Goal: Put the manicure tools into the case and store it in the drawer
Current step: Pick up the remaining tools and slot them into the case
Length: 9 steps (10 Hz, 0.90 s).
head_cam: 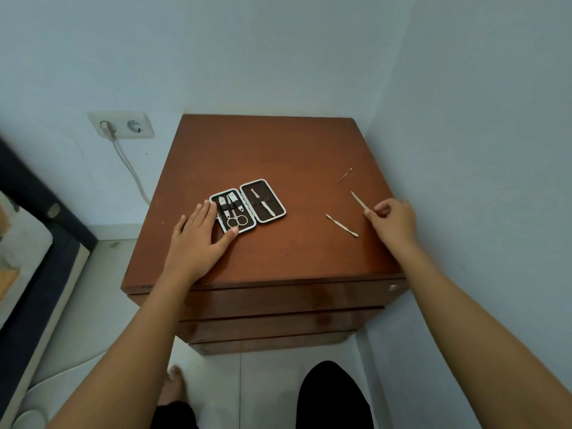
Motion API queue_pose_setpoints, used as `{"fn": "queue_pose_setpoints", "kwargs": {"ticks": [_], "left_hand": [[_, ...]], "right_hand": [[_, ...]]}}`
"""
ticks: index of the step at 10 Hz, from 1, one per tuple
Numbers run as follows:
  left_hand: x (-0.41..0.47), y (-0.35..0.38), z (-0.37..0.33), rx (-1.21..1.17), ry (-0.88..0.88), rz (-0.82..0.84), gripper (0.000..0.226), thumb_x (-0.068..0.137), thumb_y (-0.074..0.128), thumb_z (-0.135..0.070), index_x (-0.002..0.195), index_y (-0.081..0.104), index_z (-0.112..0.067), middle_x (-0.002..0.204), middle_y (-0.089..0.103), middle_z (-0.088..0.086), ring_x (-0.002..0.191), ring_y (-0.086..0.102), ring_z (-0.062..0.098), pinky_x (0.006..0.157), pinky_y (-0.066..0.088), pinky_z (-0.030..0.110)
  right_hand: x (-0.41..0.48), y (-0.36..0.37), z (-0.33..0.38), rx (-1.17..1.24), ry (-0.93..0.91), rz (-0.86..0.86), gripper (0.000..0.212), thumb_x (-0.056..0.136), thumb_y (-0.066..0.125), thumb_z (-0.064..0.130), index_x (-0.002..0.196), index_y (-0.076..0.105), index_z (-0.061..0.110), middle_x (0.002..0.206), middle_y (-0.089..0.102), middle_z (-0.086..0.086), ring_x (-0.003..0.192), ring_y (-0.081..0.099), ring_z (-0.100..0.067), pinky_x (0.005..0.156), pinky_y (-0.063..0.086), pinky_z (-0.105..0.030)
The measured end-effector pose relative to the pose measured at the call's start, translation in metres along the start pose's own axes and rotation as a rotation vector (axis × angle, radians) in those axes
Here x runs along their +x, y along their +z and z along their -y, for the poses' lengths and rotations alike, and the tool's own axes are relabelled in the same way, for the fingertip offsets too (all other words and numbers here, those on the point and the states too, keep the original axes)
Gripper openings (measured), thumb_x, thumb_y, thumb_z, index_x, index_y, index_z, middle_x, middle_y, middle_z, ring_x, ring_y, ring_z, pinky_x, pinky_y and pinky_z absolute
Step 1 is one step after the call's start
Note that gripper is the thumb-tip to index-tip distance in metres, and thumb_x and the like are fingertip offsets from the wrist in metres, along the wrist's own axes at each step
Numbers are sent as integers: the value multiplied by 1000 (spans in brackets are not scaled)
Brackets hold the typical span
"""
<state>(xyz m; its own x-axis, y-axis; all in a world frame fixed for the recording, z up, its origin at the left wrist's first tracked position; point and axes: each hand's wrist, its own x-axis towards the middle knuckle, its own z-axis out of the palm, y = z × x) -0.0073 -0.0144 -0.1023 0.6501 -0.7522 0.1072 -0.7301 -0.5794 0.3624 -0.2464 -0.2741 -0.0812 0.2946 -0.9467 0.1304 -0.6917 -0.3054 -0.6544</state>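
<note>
The small black hinged manicure case [247,206] lies open mid-top on the brown wooden drawer cabinet [278,144], scissors and clippers strapped inside. Left hand [198,239] rests flat, fingers spread, touching its left edge. Right hand [393,219] pinches a thin metal cuticle tool [359,200] near the right edge; two slim metal tools [342,225] lie loose nearby.

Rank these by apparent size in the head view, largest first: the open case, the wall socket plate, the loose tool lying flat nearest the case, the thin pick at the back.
1. Open case
2. Wall socket plate
3. Loose tool
4. Thin pick
</note>
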Motion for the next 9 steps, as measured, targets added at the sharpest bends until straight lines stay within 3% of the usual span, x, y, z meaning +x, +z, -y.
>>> {"fn": "queue_pose_setpoints", "kwargs": {"ticks": [1,3,4,5,6,7,8,9], "left_hand": [[1,0,0,10,-7,7,75,91,33,-60,150,15,-18,159,13,-1,146,7,10,118,3,36],[0,0,0,-2,-10,2,74,91,35,-59,150,15,-18,159,13,-1,146,7,9,118,3,36],[0,0,0,-7,-6,-2,74,91,35,-58,150,15,-18,159,13,-1,146,7,9,117,3,35],[0,-1,0,-3,-7,0,74,91,34,-59,150,15,-18,159,12,-2,146,6,9,117,2,35],[0,-1,0,0,-10,4,75,91,33,-61,150,15,-18,159,12,-2,146,6,9,117,2,35],[0,0,1,5,-4,1,77,90,31,-63,150,15,-18,159,13,-1,146,7,10,117,2,35],[0,0,1,2,-7,8,75,91,32,-61,150,14,-18,159,12,-1,146,6,9,117,1,35],[0,-1,0,-1,-8,12,75,91,32,-61,150,13,-18,159,11,-2,146,5,9,117,1,34]], "right_hand": [[10,5,4,-19,45,66,13,81,69,23,71,63,16,99,65,-20,89,60,-32,79,46,-34],[12,10,9,-231,11,112,18,91,55,18,94,64,3,112,59,-24,109,51,-40,92,41,-41],[2,7,19,-134,-21,97,13,92,52,12,95,58,0,108,61,-24,103,54,-38,83,42,-39],[-15,10,45,128,-77,117,6,88,55,7,91,59,8,97,64,-16,88,60,-31,75,44,-33],[-43,27,79,305,-167,292,16,84,58,4,84,62,19,70,60,-1,61,62,-22,73,55,-40],[-66,50,101,346,-200,379,14,83,61,5,80,65,19,57,56,4,51,57,-10,68,54,-34],[-76,66,109,342,-152,402,12,83,59,8,77,64,17,55,55,4,41,55,2,55,49,-16],[-79,70,115,318,-113,384,14,83,58,9,75,63,19,51,54,6,43,56,-2,54,53,-25]]}}
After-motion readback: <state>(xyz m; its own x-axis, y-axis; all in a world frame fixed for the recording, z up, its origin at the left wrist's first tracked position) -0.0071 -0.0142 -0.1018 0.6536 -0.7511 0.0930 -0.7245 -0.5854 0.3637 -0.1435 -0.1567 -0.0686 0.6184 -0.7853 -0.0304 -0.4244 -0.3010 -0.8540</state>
